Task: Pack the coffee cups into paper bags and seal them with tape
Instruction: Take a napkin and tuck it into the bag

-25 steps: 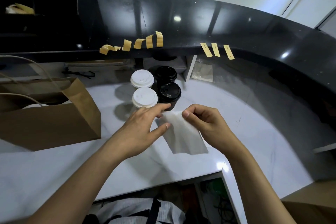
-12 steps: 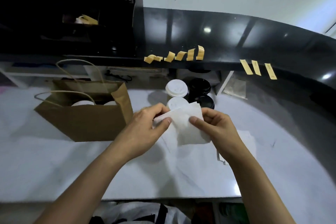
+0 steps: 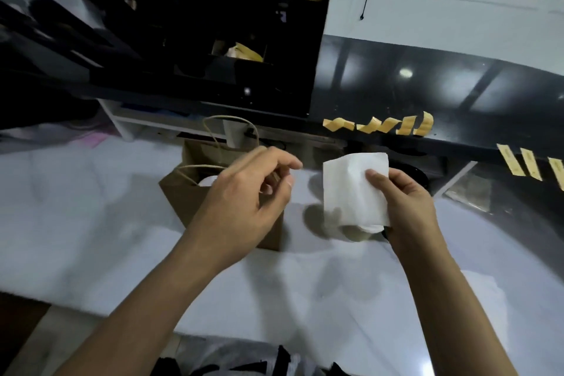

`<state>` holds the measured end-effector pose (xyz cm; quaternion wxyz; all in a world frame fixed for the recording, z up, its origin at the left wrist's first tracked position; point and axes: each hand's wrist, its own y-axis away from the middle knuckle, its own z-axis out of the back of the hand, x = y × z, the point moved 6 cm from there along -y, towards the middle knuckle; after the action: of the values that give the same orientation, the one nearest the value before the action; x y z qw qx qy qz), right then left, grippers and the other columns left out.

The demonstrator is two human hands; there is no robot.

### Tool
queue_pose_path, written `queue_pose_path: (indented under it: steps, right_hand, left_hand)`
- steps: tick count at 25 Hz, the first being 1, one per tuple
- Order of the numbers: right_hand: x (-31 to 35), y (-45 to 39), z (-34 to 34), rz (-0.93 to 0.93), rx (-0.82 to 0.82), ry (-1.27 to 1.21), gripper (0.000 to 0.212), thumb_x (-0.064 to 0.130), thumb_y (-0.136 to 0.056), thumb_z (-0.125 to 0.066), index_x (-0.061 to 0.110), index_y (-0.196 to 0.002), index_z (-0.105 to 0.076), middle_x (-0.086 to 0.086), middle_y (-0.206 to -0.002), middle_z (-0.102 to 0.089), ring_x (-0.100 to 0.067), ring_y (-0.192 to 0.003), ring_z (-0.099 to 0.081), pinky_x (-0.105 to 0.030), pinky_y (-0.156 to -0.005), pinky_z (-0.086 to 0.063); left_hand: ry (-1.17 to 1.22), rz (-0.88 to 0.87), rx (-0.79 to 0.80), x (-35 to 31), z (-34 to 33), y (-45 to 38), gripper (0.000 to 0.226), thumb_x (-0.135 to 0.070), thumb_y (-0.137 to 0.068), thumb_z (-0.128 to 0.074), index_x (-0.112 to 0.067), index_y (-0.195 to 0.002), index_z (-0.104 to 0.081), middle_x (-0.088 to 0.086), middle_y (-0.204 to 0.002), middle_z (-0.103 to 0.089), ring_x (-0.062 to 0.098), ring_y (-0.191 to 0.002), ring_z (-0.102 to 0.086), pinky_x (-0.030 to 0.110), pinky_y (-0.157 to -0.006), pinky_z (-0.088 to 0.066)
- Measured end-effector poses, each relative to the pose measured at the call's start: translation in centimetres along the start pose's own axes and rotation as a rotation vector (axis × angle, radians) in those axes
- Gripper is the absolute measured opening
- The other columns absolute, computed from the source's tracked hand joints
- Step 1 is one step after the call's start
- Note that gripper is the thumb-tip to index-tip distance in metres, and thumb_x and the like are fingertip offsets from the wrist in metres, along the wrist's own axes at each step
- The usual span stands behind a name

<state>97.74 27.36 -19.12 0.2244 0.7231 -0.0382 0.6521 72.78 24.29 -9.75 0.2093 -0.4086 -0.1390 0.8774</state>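
Left hand (image 3: 244,198) just let go of white napkin (image 3: 354,189) — fingers loose, empty, over brown paper bag (image 3: 195,201). Right hand (image 3: 403,204) alone pinches napkin. Likely goes into bag next — taping not started.

Near edge of surface (image 3: 91,253) is open, and so is its left side. Paper bag (image 3: 183,201) stands mid-surface under left hand (image 3: 244,195). Cups (image 3: 357,232) sit behind tissue (image 3: 351,189), just right of bag. Black ledge (image 3: 457,94) with tape strips (image 3: 378,125) overhangs far edge.

Brown paper bag (image 3: 183,201) — white napkin (image 3: 354,189), yellow tape strips (image 3: 378,125), perhaps mustard.
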Motion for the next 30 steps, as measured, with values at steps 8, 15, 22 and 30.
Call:
queue_pose_path:
  steps: [8, 15, 22, 30]
  right_hand:
    - [1.3, -0.6, -6.4, 0.095, -0.066, -0.01, 0.01, 0.017, -0.092, -0.071, 0.012, -0.101, -0.07, -0.001, -0.085, -0.075, -0.012, -0.07, -0.07, -0.021, -0.056, -0.054]
    - [2.4, 0.8, -11.8, 0.341, -0.084, 0.158, 0.011, 0.017, -0.092, -0.073, 0.013, -0.101, -0.068, 0.002, -0.087, -0.074, -0.006, -0.077, -0.071, -0.016, -0.062, -0.053]
    - [1.4, 1.9, -17.4, 0.457, 0.074, 0.487, 0.012, 0.016, -0.089, -0.076, 0.022, -0.088, -0.065, 0.005, -0.079, -0.067, -0.008, -0.073, -0.063, -0.019, -0.06, -0.05]
    - [0.7, 4.0, -21.5, 0.726, 0.369, 1.036, 0.018, 0.016, -0.081, -0.071, 0.024, -0.094, -0.062, 0.012, -0.086, -0.061, -0.01, -0.077, -0.057, -0.034, -0.067, -0.052]
  left_hand:
    - [-0.168, -0.007, -0.255, 4.5, 7.7, -0.5, 0.017, -0.016, -0.101, -0.053, -0.017, -0.112, -0.066, -0.01, -0.096, -0.065, 0.013, -0.095, -0.056, 0.029, -0.08, -0.048]
    - [-0.148, 0.173, -0.134, 12.4, 9.1, -1.2, 0.013, -0.027, -0.102, -0.052, -0.032, -0.11, -0.062, -0.021, -0.1, -0.068, -0.004, -0.092, -0.052, 0.034, -0.082, -0.042]
    - [-0.274, 0.247, 0.23, 17.8, 6.6, -0.7, 0.026, -0.044, -0.088, -0.069, -0.042, -0.114, -0.062, -0.024, -0.122, -0.052, 0.006, -0.132, -0.028, 0.029, -0.107, -0.016]
    - [-0.274, 0.19, 0.454, 20.4, 5.5, -1.0, 0.079, -0.07, -0.076, -0.067, -0.046, -0.146, -0.036, -0.016, -0.16, -0.025, 0.012, -0.151, 0.0, 0.042, -0.123, -0.001]
